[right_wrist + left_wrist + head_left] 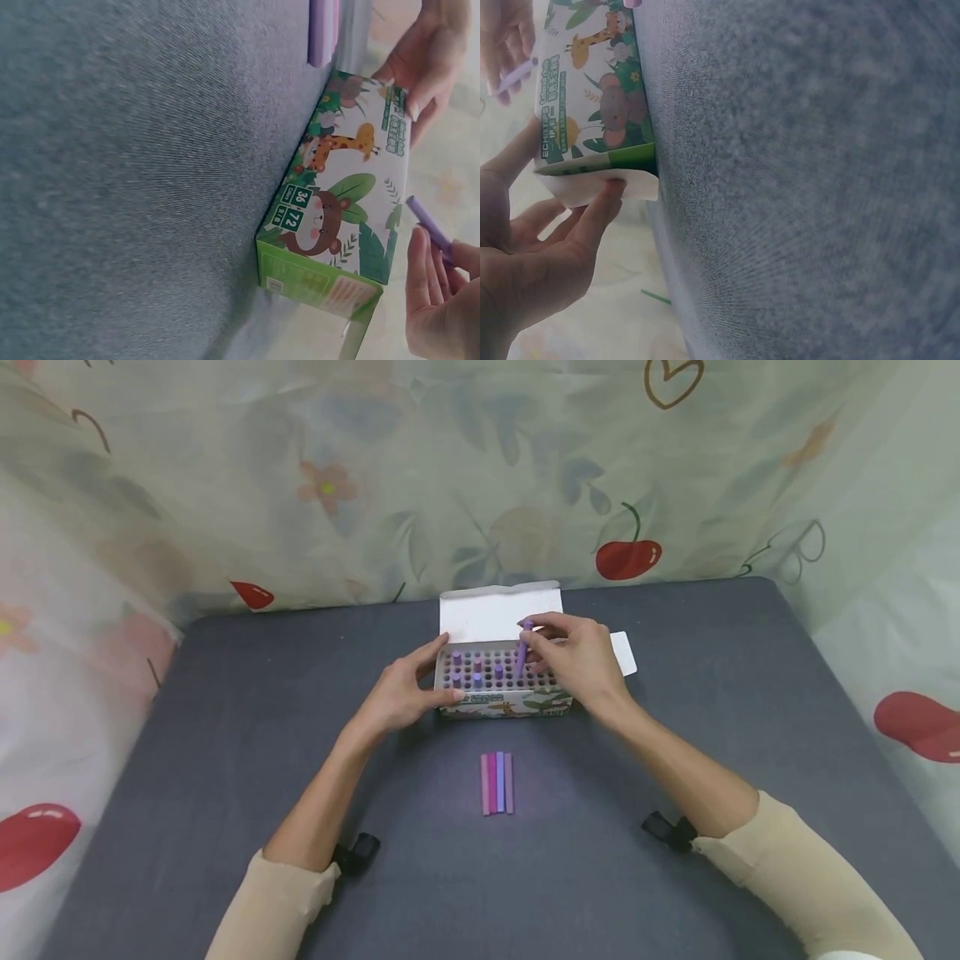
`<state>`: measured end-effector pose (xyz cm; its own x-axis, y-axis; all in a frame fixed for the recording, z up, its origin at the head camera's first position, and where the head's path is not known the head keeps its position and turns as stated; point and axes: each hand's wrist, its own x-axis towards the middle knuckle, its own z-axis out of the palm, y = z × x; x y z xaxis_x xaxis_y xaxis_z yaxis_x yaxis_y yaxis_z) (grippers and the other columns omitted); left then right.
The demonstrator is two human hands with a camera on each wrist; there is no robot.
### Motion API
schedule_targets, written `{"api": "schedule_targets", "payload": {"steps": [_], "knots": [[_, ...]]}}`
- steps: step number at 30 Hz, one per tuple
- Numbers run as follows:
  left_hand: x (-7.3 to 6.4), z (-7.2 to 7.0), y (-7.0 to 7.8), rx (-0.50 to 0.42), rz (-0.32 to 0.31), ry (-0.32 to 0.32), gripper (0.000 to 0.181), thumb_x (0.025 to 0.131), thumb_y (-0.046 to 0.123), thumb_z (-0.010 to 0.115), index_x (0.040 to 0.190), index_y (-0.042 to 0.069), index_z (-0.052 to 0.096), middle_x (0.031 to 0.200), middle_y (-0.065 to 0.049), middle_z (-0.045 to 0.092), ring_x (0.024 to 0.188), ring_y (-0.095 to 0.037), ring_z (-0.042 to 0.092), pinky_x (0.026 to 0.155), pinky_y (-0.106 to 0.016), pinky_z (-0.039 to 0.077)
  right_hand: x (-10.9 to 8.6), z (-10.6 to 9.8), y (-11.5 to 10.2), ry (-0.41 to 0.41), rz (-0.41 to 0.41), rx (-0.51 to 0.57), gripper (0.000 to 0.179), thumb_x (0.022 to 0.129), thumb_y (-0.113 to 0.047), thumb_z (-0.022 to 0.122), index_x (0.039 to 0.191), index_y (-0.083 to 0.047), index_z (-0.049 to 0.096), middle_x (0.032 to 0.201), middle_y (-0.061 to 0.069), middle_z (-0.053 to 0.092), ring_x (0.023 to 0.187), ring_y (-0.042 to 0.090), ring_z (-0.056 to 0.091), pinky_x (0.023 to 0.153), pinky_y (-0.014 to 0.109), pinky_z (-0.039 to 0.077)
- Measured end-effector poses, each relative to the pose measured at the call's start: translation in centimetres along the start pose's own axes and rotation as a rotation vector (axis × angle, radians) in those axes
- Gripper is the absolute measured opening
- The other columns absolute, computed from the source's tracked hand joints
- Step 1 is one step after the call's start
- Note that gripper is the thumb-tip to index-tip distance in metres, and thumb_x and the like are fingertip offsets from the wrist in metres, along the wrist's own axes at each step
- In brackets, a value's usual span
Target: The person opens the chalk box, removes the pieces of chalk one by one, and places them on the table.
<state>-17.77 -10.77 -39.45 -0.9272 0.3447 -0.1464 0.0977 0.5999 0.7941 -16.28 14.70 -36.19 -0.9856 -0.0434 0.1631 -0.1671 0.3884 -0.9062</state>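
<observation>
Right hand point(581, 658) bent over the centre of the frame, I pinch a purple stick point(522, 653) between thumb and fingers, its lower end slanting down over a box point(504, 707); whether that end touches the holed tray point(487, 676) inside, I cannot make out. My left hand point(405, 689) grips the box's left end, thumb at the near edge, some fingers partly hidden. My right fingers cover part of the tray's right side. At the upper left of the left wrist view, the right hand is blurred and cut off by the edge; in the right wrist view, small print on the green end panel point(315, 277) is too faint to read.

Five stick ends point(498, 671) in purples and pink rise from round holes toward the tray's left and middle. The box is printed card with a giraffe and a bear, its white lid point(498, 617) folded back, a white flap point(624, 653) jutting at right. Below it, at the centre of the frame, four slim sticks point(492, 785) in pinks and purples lie side by side.

Dark grey cloth point(225, 735), finely textured, covers the table; behind it, a creased pale curtain point(465, 468) carries cherries, flowers and leaves. My beige sleeves point(795, 868) leave the frame at the bottom.
</observation>
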Motion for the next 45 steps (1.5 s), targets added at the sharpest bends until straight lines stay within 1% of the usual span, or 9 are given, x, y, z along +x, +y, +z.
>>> {"api": "schedule_targets", "payload": {"steps": [9, 12, 18, 21, 24, 31, 36, 41, 45], "knots": [[0.0, 0.2, 0.1, -0.002, 0.009, -0.005, 0.089, 0.088, 0.026, 0.079, 0.159, 0.025, 0.025, 0.161, -0.01, 0.029, 0.145, -0.029, 0.033, 0.113, -0.046, 0.034, -1.4, -0.8, 0.4, -0.063, 0.074, 0.03, 0.032, 0.094, -0.02, 0.071, 0.121, -0.004, 0.072, 0.099, 0.013, 0.073, 0.075, 0.028, 0.074, 0.065, 0.034, 0.059], [0.0, 0.2, 0.1, -0.002, 0.009, -0.007, 0.089, 0.088, 0.026, 0.079, 0.159, 0.025, 0.025, 0.161, -0.01, 0.029, 0.145, -0.029, 0.033, 0.113, -0.046, 0.035, -2.0, -0.9, 0.5, -0.088, 0.096, 0.037, 0.029, 0.093, -0.018, 0.072, 0.12, -0.005, 0.072, 0.096, 0.013, 0.072, 0.075, 0.027, 0.073, 0.066, 0.035, 0.059], [0.0, 0.3, 0.2, -0.002, 0.013, -0.011, 0.089, 0.088, 0.027, 0.079, 0.159, 0.024, 0.025, 0.16, -0.01, 0.03, 0.144, -0.028, 0.034, 0.113, -0.045, 0.033, -3.1, -0.9, 0.8, -0.158, 0.146, 0.089, 0.029, 0.094, -0.014, 0.071, 0.12, -0.002, 0.071, 0.098, 0.015, 0.072, 0.077, 0.026, 0.073, 0.067, 0.037, 0.06], [0.0, 0.2, 0.2, -0.005, 0.014, -0.009, 0.089, 0.088, 0.027, 0.079, 0.159, 0.024, 0.026, 0.16, -0.01, 0.03, 0.144, -0.028, 0.034, 0.113, -0.045, 0.033, -3.6, -0.9, 1.0, -0.189, 0.176, 0.097, 0.031, 0.094, -0.014, 0.071, 0.121, -0.001, 0.07, 0.098, 0.016, 0.072, 0.074, 0.026, 0.073, 0.067, 0.036, 0.06], [0.0, 0.2, 0.2, -0.01, 0.009, -0.005, 0.089, 0.088, 0.026, 0.079, 0.159, 0.024, 0.026, 0.16, -0.01, 0.03, 0.144, -0.028, 0.034, 0.113, -0.046, 0.034, -3.9, -0.8, 1.2, -0.213, 0.205, 0.1, 0.032, 0.094, -0.015, 0.071, 0.122, -0.001, 0.069, 0.097, 0.015, 0.072, 0.072, 0.027, 0.072, 0.068, 0.039, 0.06], [0.0, 0.1, 0.1, -0.012, 0.003, 0.0, 0.088, 0.088, 0.026, 0.079, 0.159, 0.026, 0.026, 0.16, -0.009, 0.03, 0.144, -0.028, 0.034, 0.113, -0.046, 0.034, -4.6, -0.8, 1.8, -0.249, 0.218, 0.158, 0.031, 0.093, -0.01, 0.071, 0.122, 0.001, 0.069, 0.099, 0.017, 0.069, 0.086, 0.043, 0.068, 0.068, 0.04, 0.06], [0.0, 0.1, 0.0, -0.014, 0.002, -0.006, 0.088, 0.088, 0.027, 0.078, 0.159, 0.026, 0.026, 0.16, -0.009, 0.031, 0.144, -0.027, 0.034, 0.113, -0.046, 0.033, -5.3, -0.6, 2.0, -0.294, 0.229, 0.192, 0.031, 0.093, -0.008, 0.07, 0.122, 0.002, 0.068, 0.102, 0.017, 0.069, 0.089, 0.042, 0.067, 0.069, 0.042, 0.059], [0.0, 0.0, -0.1, -0.02, 0.005, 0.0, 0.088, 0.088, 0.026, 0.079, 0.159, 0.026, 0.026, 0.16, -0.01, 0.03, 0.144, -0.028, 0.035, 0.113, -0.045, 0.034, -6.0, -0.3, 1.8, -0.336, 0.237, 0.218, 0.032, 0.092, -0.006, 0.07, 0.123, 0.002, 0.068, 0.104, 0.018, 0.07, 0.083, 0.039, 0.068, 0.068, 0.041, 0.06], [-0.1, 0.0, -0.1, -0.025, 0.009, -0.001, 0.089, 0.088, 0.025, 0.079, 0.159, 0.025, 0.026, 0.16, -0.01, 0.031, 0.144, -0.028, 0.034, 0.113, -0.046, 0.034, -6.5, 0.0, 2.2, -0.345, 0.241, 0.24, 0.031, 0.092, -0.005, 0.071, 0.121, 0.002, 0.069, 0.108, 0.021, 0.068, 0.08, 0.039, 0.069, 0.067, 0.042, 0.059]]}}
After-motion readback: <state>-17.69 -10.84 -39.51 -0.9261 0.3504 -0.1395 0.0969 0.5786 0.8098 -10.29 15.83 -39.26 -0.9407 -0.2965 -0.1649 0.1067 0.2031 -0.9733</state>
